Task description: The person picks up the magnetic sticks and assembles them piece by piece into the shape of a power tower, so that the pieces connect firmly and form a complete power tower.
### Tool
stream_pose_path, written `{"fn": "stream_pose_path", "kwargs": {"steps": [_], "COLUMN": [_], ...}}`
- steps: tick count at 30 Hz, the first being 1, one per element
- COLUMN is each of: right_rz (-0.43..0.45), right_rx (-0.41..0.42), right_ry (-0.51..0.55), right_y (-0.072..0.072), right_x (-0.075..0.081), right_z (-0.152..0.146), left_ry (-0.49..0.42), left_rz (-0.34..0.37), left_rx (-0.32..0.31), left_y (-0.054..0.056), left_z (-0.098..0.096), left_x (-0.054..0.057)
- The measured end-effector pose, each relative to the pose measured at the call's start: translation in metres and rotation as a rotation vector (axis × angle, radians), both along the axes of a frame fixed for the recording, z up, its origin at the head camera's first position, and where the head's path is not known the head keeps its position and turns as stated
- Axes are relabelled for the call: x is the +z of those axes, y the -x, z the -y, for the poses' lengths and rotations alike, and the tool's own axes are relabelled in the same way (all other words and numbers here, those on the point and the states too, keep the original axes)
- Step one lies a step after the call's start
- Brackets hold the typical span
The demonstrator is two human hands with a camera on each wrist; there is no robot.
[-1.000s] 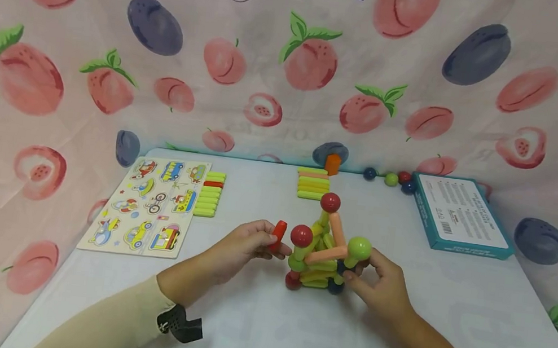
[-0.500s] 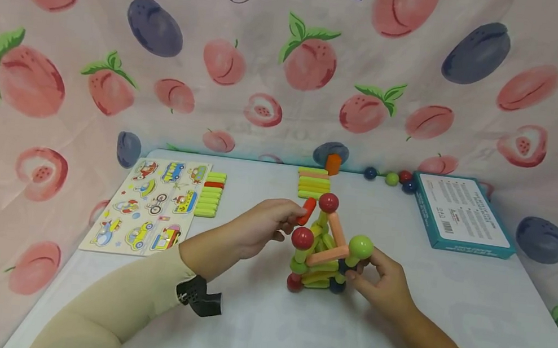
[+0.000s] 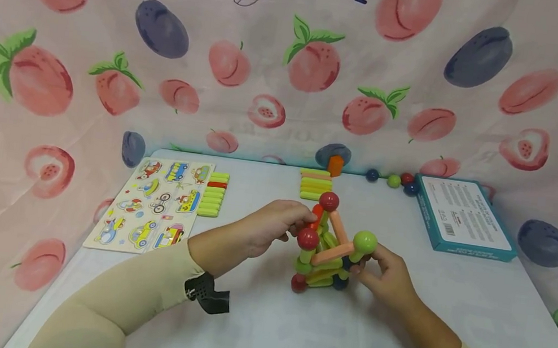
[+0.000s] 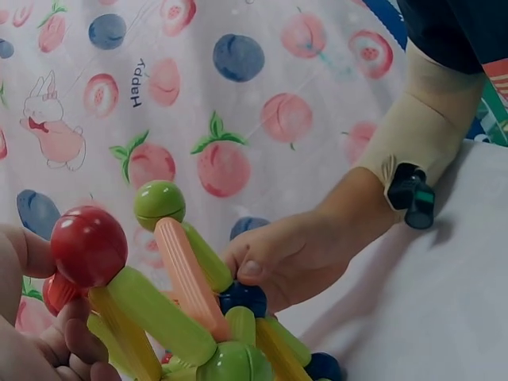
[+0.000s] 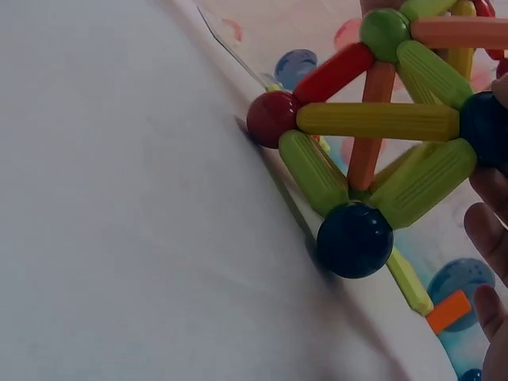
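A magnetic stick-and-ball frame [image 3: 333, 253] of green, yellow and peach rods with red, green and blue balls stands on the table. My left hand [image 3: 273, 227] pinches a red rod [image 3: 316, 215] between thumb and fingertips. In the head view that rod lies between the two upper red balls, its lower end right at the nearer red ball [image 3: 308, 238]. My right hand [image 3: 388, 276] holds the frame's right side by a blue ball, below the green ball [image 3: 365, 242]. In the left wrist view the red ball [image 4: 89, 246] hides part of the red rod.
A picture puzzle board [image 3: 148, 205] lies at the left, with several green rods and one red rod [image 3: 216, 185] beside it. Behind the frame are more rods [image 3: 315, 183] and an orange block [image 3: 335, 166]. Loose balls [image 3: 394, 181] sit near a teal box [image 3: 468, 216] at the back right.
My left hand has carried the red rod up and right, from beside the frame to between its upper red balls. My right hand stays on the frame, which has shifted slightly.
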State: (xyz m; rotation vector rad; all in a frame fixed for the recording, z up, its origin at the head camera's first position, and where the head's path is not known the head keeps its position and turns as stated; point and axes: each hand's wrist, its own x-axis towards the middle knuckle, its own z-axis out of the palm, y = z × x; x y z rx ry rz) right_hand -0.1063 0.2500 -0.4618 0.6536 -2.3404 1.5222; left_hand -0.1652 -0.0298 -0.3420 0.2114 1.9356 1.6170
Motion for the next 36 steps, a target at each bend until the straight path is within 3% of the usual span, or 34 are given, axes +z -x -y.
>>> {"fn": "stream_pose_path", "kwargs": {"steps": [8, 13, 16, 20, 25, 29, 33, 36], "right_rz": [0.031, 0.073, 0.109, 0.232, 0.42, 0.491, 0.593, 0.673], "right_rx": [0.062, 0.063, 0.071, 0.08, 0.09, 0.073, 0.086, 0.157], "right_ry": [0.123, 0.131, 0.122, 0.137, 0.18, 0.128, 0.068, 0.057], "right_y": [0.016, 0.02, 0.02, 0.024, 0.046, 0.07, 0.092, 0.106], "right_x": [-0.007, -0.011, -0.009, -0.005, -0.001, 0.004, 0.01, 0.015], "right_z": [-0.005, -0.009, -0.011, -0.013, -0.014, -0.01, -0.001, 0.008], "left_ry": [0.006, -0.004, -0.012, -0.034, 0.012, 0.069, 0.102, 0.123], "left_rz": [-0.005, -0.005, -0.064, -0.204, -0.264, -0.322, -0.384, -0.411], "left_rx": [-0.009, 0.006, 0.045, 0.037, -0.126, -0.135, -0.083, -0.072], "left_y": [0.001, 0.001, 0.007, 0.024, 0.036, 0.03, 0.019, 0.008], "left_z": [-0.003, -0.004, -0.004, -0.002, 0.008, 0.021, 0.034, 0.042], "left_x": [-0.002, -0.002, -0.006, -0.022, -0.056, -0.072, -0.076, -0.078]}}
